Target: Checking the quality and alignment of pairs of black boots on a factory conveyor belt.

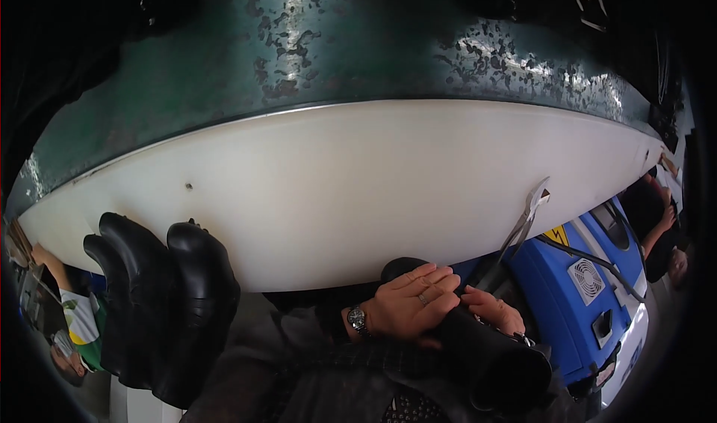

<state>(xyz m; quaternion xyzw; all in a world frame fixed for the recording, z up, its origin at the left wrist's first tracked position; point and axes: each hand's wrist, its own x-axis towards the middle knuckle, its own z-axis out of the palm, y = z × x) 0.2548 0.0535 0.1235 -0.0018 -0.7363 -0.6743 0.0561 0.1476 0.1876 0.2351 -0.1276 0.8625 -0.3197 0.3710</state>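
Observation:
My left hand (412,303), with a wristwatch and a ring, lies closed over a black rubber tube-like piece (493,356) low in the middle of the view. Just to its right, my right hand (494,311) grips the handles of metal pliers (525,225). The plier jaws point up against the lower edge of a long white panel (358,191). The black piece partly hides my right hand's fingers.
A pair of thick black rubber gloves (164,311) stands fingers-up at the lower left. A blue machine (575,288) with a fan grille and a black cable sits at the right. Beyond the panel is a worn green floor (299,49). Another person's arm (661,221) shows at the right edge.

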